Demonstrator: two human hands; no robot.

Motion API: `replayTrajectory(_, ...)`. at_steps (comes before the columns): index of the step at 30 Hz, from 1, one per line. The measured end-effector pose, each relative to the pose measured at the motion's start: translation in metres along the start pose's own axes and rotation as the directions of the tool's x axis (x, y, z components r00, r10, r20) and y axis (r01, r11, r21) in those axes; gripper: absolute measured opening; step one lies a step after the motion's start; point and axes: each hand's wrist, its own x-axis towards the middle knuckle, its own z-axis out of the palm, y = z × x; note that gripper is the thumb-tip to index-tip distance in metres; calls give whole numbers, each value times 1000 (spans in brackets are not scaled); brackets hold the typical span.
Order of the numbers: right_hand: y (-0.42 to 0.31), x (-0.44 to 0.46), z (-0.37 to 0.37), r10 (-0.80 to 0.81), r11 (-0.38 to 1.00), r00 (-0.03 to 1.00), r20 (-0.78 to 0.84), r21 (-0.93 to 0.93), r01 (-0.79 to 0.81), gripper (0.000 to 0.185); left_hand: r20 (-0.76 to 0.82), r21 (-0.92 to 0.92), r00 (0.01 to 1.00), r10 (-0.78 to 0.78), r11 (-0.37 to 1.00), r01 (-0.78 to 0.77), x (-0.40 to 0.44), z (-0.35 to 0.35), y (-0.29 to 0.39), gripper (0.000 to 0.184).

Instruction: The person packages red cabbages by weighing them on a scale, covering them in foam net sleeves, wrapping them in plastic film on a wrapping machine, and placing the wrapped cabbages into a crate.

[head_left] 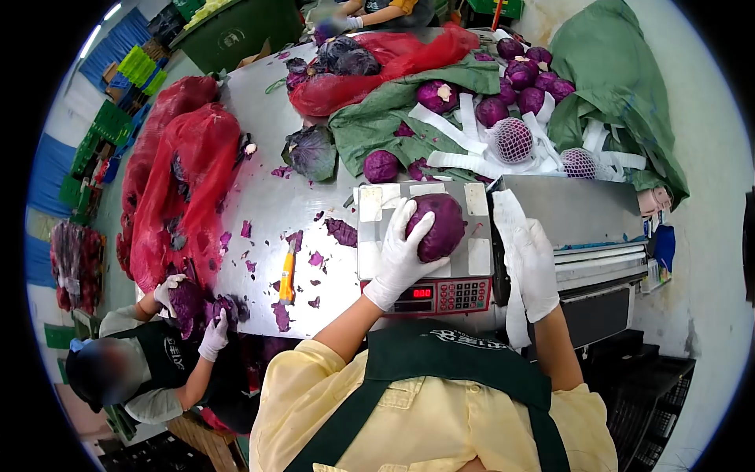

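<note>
My gloved left hand (pixel 405 256) grips a trimmed red cabbage (pixel 440 228) from its left side, over the plate of a weighing scale (pixel 480 206). Red digits on the scale's display (pixel 415 293) appear to read 0.00, so the cabbage seems held just above the plate. In my gloved right hand (pixel 531 263), right of the scale, is a white foam net sleeve (pixel 515 315); its flat length runs above and below the fingers. The fingertips are partly hidden by the glove's angle and the sleeve.
Behind the scale lie several red cabbages (pixel 381 167), loose foam sleeves (pixel 464 164) and two netted cabbages (pixel 510 140). A yellow box cutter (pixel 288 275) rests among leaf scraps. Left are red mesh sacks (pixel 189 173) and a co-worker (pixel 165 354) holding cabbage. A wrapping machine (pixel 590 220) stands right.
</note>
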Motion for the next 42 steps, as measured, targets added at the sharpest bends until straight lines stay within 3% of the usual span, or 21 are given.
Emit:
replayTrajectory(2,-4,-5,-5,102,985,993,-67,143,-91,15,-78,-12,997,30,999,-31,-2,2,-4,94)
replayTrajectory(6,-9,-15,-19,151,971,982,-115,205,-126,16,-89,-20,995,-45,999,44,6,-6,15,92)
replayTrajectory(7,-8,-18,-24,126,981,988,-90,156,-111,15,-126,-64,991,-50,997,42,7,-10,22,85)
replayTrajectory(8,-7,-17,-28,100,990,994,-48,103,-94,15,-292,-131,955,-52,991,14,5,-13,33,57)
replayTrajectory(10,-7,-24,-29,99,985,991,86,-151,-85,15,-346,-363,926,-152,932,17,-2,-19,46,33)
replayTrajectory(12,-11,-35,-13,110,990,975,194,60,-124,14,-101,-644,911,-399,724,246,14,-26,85,27)
replayTrajectory(13,-5,-40,-11,189,982,959,212,-58,-181,11,27,-720,878,-479,600,349,29,-33,115,26)
replayTrajectory(14,3,-46,-2,186,979,963,196,43,-198,11,163,-769,829,-535,457,446,37,-38,132,24)
replayTrajectory(15,7,-45,-3,84,967,978,190,-252,-34,11,282,-792,825,-491,367,488,25,-33,125,23)
replayTrajectory(16,8,-45,-2,-26,846,976,215,-516,136,13,393,-801,813,-430,275,532,12,-30,118,22)
replayTrajectory(20,0,-59,7,-98,740,963,252,-629,240,14,264,-750,825,-500,431,501,-8,-24,113,19)
replayTrajectory(22,10,-65,3,-90,748,974,207,-631,204,13,-104,-610,913,-394,750,255,-5,-25,99,26)
replayTrajectory(23,13,-66,0,-91,775,982,167,-607,175,13,-255,-289,951,-175,952,98,5,-33,85,37)
replayTrajectory(25,20,-61,-6,2,889,996,91,-456,40,13,-211,-117,948,-240,969,219,15,-42,67,58)
replayTrajectory(28,18,-47,-10,-163,907,985,61,-384,174,23,-130,-106,958,-255,964,242,16,-41,40,68)
replayTrajectory(32,1,-43,-11,-315,727,945,85,-618,298,34,-18,28,993,-120,992,120,0,-27,39,89)
replayTrajectory(34,-2,-43,-7,-5,952,994,110,-305,38,35,-5,47,995,-95,994,95,-3,-17,32,90)
replayTrajectory(35,18,-36,-20,-60,883,987,152,-454,123,31,2,69,998,-70,995,70,-4,-13,29,91)
replayTrajectory(36,26,-36,-20,-55,884,988,145,-454,116,31,8,91,999,-46,995,45,-3,-11,28,91)
replayTrajectory(38,32,-36,-19,-132,940,979,154,-295,172,27,11,80,1000,-4,997,3,-1,-12,28,88)
replayTrajectory(42,30,-35,-21,24,936,995,101,-352,13,20,67,147,994,87,985,-96,9,-12,33,80)
